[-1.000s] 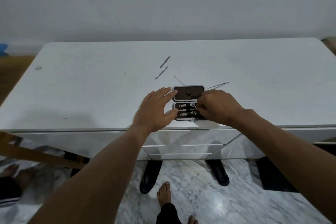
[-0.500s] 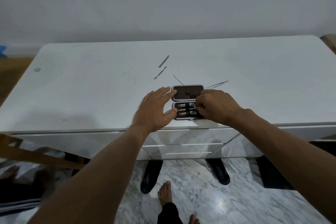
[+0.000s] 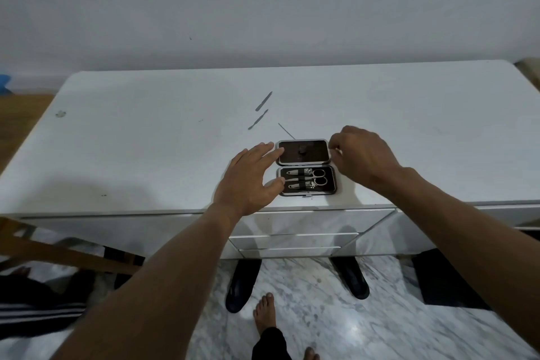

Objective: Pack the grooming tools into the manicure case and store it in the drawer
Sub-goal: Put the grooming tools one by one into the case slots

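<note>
Progress partial: manicure case (image 3: 305,166) lies open near surface (image 3: 146,140) front edge, clippers (image 3: 299,172) and scissors (image 3: 314,174) strapped inside. Files (image 3: 264,101), thin pick (image 3: 286,130) loose beyond; drawer (image 3: 292,240) shut. Left grip (image 3: 251,181) flat, fingers straight, touching case. Right grip (image 3: 362,155), off tray since half second ago, curled beside lid; I cannot tell whether holding anything.

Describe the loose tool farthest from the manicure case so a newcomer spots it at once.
On the white cabinet top, an open manicure case sits near the front edge. Behind its left corner lie three loose tools; the rearmost flat grey tool is it, broader than the thin pick, beyond its similar neighbour.
</note>
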